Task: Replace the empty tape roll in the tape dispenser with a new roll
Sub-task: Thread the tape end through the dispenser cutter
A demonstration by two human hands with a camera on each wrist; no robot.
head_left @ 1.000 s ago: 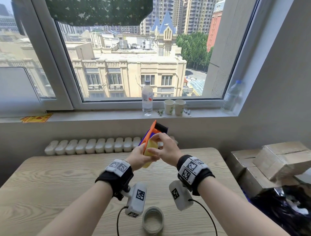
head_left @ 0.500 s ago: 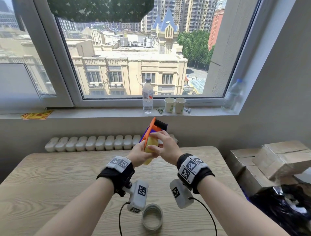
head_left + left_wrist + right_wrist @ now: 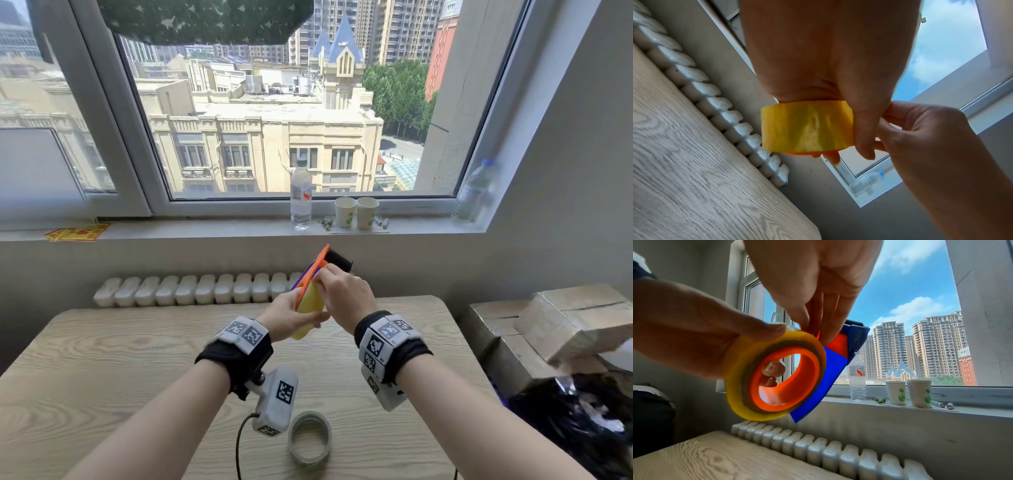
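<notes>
Yellow tape roll (image 3: 309, 308) sits on the orange hub of the tape dispenser (image 3: 320, 265), which is held up in the air above the far side of the table (image 3: 102, 359), well clear of its top. The left hand (image 3: 291, 317) grips the roll, thumb laid over its outer rim and fingers reaching through the open centre of the hub, as the right wrist view shows (image 3: 774, 368). The right hand (image 3: 346, 296) has its fingertips bunched together, pinching at the top edge of the roll where it meets the dispenser's orange and blue side plates (image 3: 830, 369); what exactly is between those fingertips cannot be made out. The dispenser's dark end points away from the table, toward the window sill (image 3: 205, 231). A nearly used-up clear roll (image 3: 310, 438) lies flat on the table's near edge, below both wrists and well apart from the dispenser.
</notes>
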